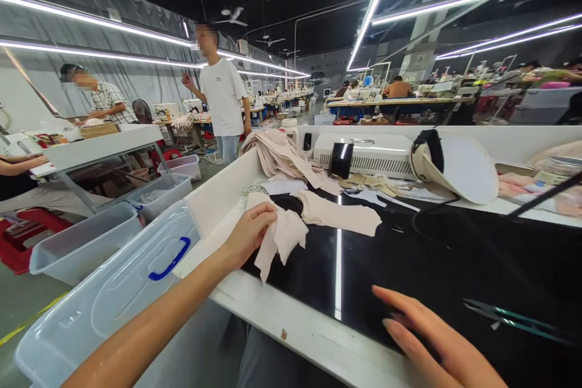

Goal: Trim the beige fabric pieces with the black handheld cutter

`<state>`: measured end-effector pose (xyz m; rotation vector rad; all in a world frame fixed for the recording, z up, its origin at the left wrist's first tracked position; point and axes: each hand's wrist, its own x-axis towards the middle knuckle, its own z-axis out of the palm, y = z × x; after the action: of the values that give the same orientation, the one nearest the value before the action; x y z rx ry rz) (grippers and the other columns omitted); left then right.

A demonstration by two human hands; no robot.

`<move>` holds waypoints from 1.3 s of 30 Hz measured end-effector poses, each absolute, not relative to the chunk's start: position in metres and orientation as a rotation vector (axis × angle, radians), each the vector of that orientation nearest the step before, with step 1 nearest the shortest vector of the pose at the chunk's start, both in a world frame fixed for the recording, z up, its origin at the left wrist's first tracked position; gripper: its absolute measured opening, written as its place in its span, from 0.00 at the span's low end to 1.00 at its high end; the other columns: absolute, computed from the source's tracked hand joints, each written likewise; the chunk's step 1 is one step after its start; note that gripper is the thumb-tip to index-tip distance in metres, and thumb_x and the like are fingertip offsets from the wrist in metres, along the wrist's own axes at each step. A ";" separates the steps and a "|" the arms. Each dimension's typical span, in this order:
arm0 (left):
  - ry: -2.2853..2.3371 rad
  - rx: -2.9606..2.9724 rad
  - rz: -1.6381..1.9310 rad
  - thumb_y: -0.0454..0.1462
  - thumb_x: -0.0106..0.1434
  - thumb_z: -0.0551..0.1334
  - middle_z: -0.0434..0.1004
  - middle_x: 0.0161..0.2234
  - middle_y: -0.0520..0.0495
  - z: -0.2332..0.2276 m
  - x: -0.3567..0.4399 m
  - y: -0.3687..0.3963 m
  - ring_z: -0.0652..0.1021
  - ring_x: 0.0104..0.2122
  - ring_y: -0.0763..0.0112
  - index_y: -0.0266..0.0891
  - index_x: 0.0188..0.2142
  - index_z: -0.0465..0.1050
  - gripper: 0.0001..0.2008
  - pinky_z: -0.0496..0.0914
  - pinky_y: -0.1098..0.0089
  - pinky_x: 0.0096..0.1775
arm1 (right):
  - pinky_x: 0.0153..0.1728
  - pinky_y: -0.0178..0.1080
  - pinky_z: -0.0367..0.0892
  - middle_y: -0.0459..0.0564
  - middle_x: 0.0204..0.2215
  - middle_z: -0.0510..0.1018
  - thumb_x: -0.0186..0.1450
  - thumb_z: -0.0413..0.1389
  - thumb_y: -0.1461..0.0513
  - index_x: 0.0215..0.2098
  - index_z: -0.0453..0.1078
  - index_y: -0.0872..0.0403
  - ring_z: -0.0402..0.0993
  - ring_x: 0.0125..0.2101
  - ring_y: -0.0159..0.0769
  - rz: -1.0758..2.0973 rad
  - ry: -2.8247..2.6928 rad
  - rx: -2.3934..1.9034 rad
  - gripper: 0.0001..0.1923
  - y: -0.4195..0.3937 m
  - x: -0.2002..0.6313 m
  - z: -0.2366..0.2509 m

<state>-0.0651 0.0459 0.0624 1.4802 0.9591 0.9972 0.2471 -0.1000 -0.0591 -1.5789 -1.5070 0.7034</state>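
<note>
My left hand (248,233) pinches a small beige fabric piece (282,239) at the left edge of the glossy black surface (454,254). My right hand (431,339) lies flat and empty on that surface, fingers spread, near slim metal tweezers (513,318). More beige fabric pieces (341,215) lie just beyond.

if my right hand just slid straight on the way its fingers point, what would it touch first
Probably bare black table top at first: the right hand lies flat, fingers pointing up-left. Further along that line lies the flat beige fabric piece, though depth is hard to judge.
</note>
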 end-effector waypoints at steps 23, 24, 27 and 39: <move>0.826 1.341 0.535 0.45 0.56 0.68 0.68 0.28 0.53 0.043 -0.022 0.002 0.65 0.24 0.76 0.37 0.36 0.72 0.15 0.57 0.74 0.26 | 0.34 0.39 0.72 0.43 0.23 0.76 0.58 0.66 0.41 0.39 0.76 0.51 0.72 0.25 0.34 1.511 -1.142 -1.259 0.25 -0.099 0.155 0.018; 0.846 1.396 0.552 0.44 0.57 0.67 0.68 0.27 0.53 0.043 -0.023 0.002 0.64 0.24 0.76 0.38 0.36 0.72 0.14 0.56 0.74 0.25 | 0.34 0.39 0.72 0.43 0.23 0.76 0.58 0.66 0.40 0.37 0.76 0.51 0.72 0.25 0.34 1.516 -1.145 -1.262 0.25 -0.099 0.156 0.016; 0.895 1.528 0.611 0.42 0.58 0.63 0.66 0.24 0.54 0.041 -0.025 0.005 0.62 0.23 0.75 0.38 0.37 0.73 0.11 0.54 0.73 0.25 | 0.34 0.38 0.71 0.42 0.22 0.75 0.57 0.66 0.39 0.33 0.75 0.51 0.72 0.25 0.34 1.541 -1.142 -1.256 0.25 -0.097 0.158 0.013; 0.691 1.689 0.624 0.34 0.65 0.58 0.57 0.21 0.60 0.046 -0.022 -0.009 0.59 0.22 0.76 0.37 0.47 0.75 0.12 0.57 0.75 0.26 | 0.37 0.42 0.74 0.50 0.29 0.81 0.52 0.71 0.41 0.39 0.80 0.53 0.78 0.29 0.40 1.756 -0.985 -1.095 0.28 -0.100 0.162 -0.011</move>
<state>-0.0216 -0.0093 0.0463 1.6889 0.6911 0.6240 0.1621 -0.1002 -0.0105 -1.0947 -0.9852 1.7557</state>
